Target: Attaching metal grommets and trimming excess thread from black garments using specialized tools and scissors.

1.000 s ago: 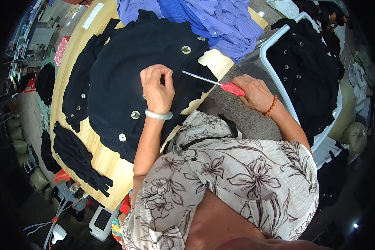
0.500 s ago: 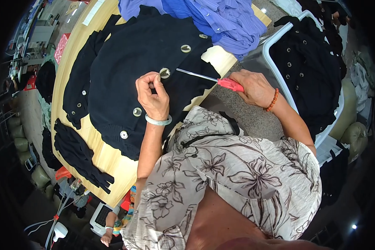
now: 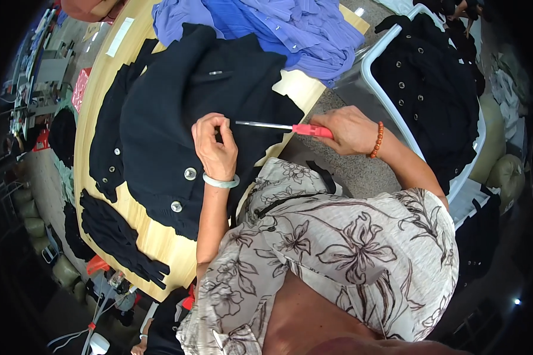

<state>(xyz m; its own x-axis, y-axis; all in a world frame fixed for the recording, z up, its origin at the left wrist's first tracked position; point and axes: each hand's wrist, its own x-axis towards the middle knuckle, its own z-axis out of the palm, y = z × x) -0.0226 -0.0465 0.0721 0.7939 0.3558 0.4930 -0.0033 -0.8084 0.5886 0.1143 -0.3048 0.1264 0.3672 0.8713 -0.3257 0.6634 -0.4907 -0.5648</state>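
Observation:
A black knit garment (image 3: 154, 130) with large shiny buttons lies on the wooden table, a raised fold running up its middle. My left hand (image 3: 215, 145), wearing a pale bangle, is closed in a pinch over the garment; what sits between the fingertips is hidden. Wrapped around the red handle of a tool (image 3: 312, 130) with a long, slim metal shaft, my right hand (image 3: 350, 131) is at the table's right edge. The shaft points left, its tip close to my left fingertips. The tool's exact kind is unclear.
Blue-purple shirts (image 3: 314, 44) are heaped at the table's far end. A white-rimmed clear bin (image 3: 391, 42) on the right holds black buttoned garments (image 3: 426, 94). Another black piece (image 3: 121, 236) lies near the table's (image 3: 180, 260) left edge. Part of a person (image 3: 92, 9) shows at top left.
The garment's middle has risen into a fold, turning one button edge-on and hiding others. My right hand has moved slightly left and down, bringing the tool's tip nearer my left fingers.

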